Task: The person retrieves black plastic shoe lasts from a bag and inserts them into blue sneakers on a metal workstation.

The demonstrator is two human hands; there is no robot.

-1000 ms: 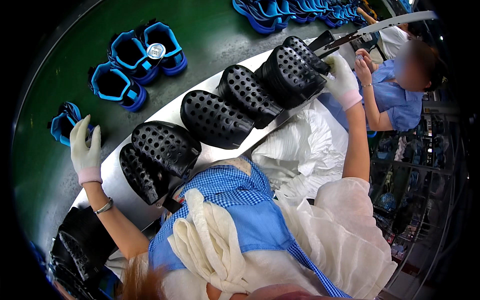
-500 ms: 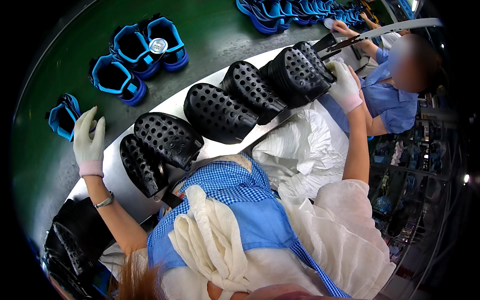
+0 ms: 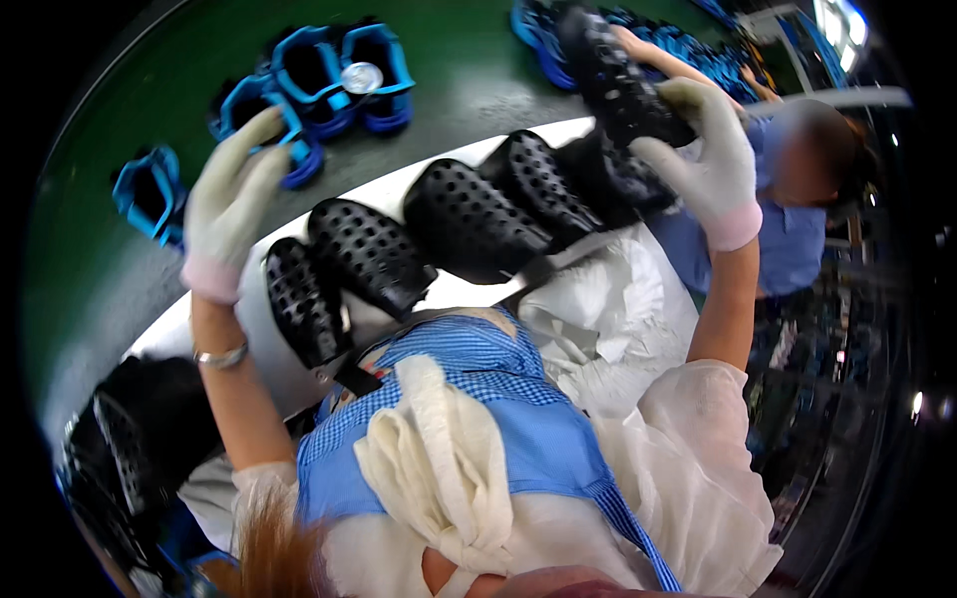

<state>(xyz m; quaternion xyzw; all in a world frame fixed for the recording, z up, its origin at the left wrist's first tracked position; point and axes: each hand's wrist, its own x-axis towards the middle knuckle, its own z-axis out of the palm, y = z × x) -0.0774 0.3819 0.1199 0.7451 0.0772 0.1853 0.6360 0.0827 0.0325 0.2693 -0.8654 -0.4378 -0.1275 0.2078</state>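
Observation:
My left hand [image 3: 231,199], in a white glove with a pink cuff, is raised at the left with thumb and fingers apart. It holds nothing and overlaps the view of a black shoe with bright blue lining [image 3: 254,105]. On the right, my gloved right hand [image 3: 710,164] pinches a black perforated plastic shoe form [image 3: 613,75] by its lower end, thumb on one side and fingers on the other. The form is tilted above a stack of similar forms [image 3: 603,184]. More black shoe forms [image 3: 469,219] stand in a row along the metal ledge.
Blue-lined shoes [image 3: 377,80] stand on the green surface [image 3: 459,60], one with a round clear disc. A co-worker in blue [image 3: 763,239] sits at the right, an arm reaching past the held form. White crumpled paper [image 3: 598,309] lies beside my lap. More black forms [image 3: 150,429] are at lower left.
My right hand has lifted a shoe form off the stack, up toward the green surface. My left hand has shifted right and up, closer to the shoes. The view has shifted slightly.

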